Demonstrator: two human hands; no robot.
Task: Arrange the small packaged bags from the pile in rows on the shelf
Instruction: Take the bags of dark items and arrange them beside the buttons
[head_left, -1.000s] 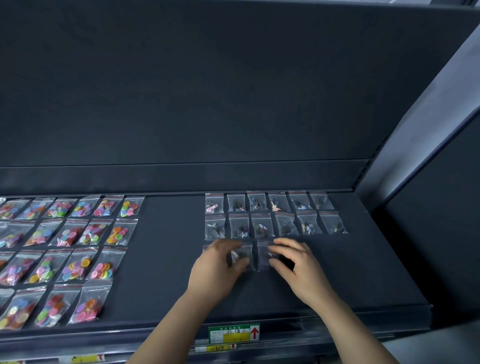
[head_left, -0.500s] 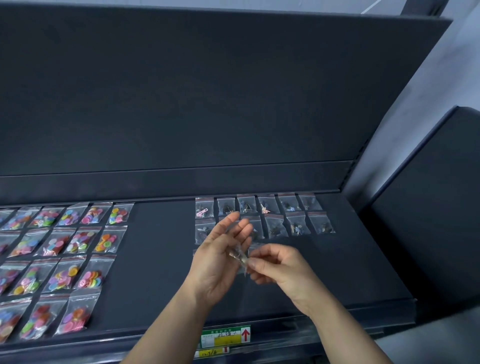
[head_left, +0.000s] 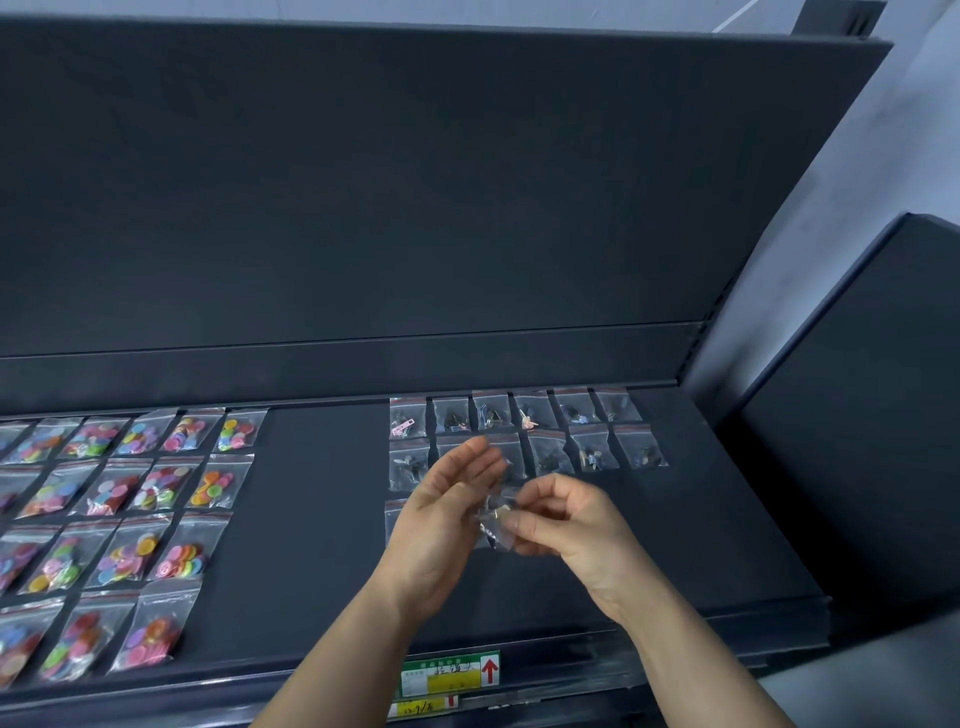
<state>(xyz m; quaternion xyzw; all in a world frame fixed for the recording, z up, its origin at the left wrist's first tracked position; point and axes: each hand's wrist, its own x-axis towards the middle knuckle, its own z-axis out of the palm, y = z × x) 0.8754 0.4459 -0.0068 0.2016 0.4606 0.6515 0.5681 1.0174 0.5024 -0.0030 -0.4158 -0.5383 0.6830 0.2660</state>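
Bags of coloured buttons (head_left: 130, 499) lie in rows on the shelf (head_left: 322, 519), far left of the green-and-yellow label (head_left: 451, 675) on its front edge. Directly above the label, the left hand (head_left: 441, 525) hovers with fingers straight and apart, palm turned rightward. Just right of it, a small clear bag (head_left: 493, 522) is held clear of the shelf, pinched in the curled fingers of the right hand (head_left: 566, 525). Beyond both hands, up and right of the label, small packaged bags (head_left: 548, 452) sit in two rows at the shelf's back.
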